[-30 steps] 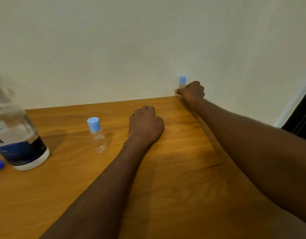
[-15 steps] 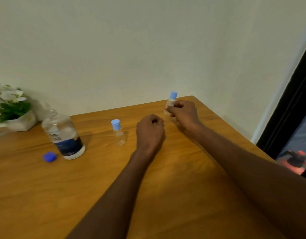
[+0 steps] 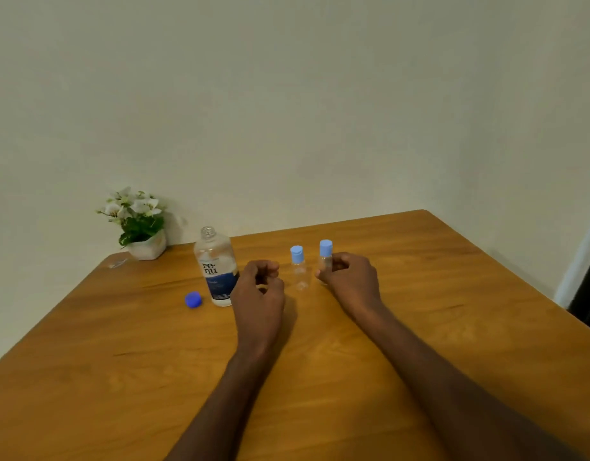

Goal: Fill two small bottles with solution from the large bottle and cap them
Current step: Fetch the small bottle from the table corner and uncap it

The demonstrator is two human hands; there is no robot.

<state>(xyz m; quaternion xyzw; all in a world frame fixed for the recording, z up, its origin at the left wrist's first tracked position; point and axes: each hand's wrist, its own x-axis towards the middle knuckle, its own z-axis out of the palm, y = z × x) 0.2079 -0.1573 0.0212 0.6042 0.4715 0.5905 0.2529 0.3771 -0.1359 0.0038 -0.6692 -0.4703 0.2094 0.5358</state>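
Note:
The large clear bottle with a blue label stands uncapped on the wooden table; its dark blue cap lies just to its left. Two small clear bottles with light blue caps stand side by side. The left small bottle stands free between my hands. My right hand holds the right small bottle with thumb and fingers round its body. My left hand hovers with fingers loosely curled, holding nothing, between the large bottle and the left small bottle.
A small white pot of white flowers sits at the table's back left against the wall. A small clear object lies near it. The table's right edge runs close to a dark doorway.
My right hand has brought the small bottle from the table's far right corner to beside the other small bottle. My left hand's fist has loosened. The view has pulled back and turned left.

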